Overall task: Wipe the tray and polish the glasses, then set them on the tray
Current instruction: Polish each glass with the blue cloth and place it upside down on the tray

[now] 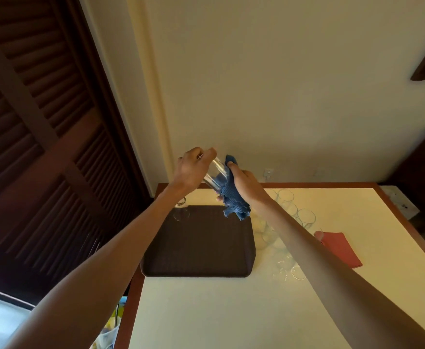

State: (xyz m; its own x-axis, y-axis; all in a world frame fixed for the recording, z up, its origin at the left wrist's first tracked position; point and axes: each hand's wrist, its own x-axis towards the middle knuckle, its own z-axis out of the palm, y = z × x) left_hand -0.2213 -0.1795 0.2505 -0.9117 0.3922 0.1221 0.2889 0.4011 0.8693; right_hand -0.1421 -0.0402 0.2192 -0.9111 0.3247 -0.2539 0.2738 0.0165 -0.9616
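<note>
Left hand: raised, fingers curled round the tilted glass.
Right hand: grips blue cloth (bunched) against the glass, above the tray.

1. My left hand: bare; knuckles and tendons show as low ridges across its back.
2. My left forearm: bare along its whole visible length, from wrist to lower frame edge; slim at the wrist; broader toward the camera.
3. My right hand: bare; its back smooth and rounded.
4. My right forearm: bare from wrist to the lower right corner; the same taper; the lower side shaded.
</note>
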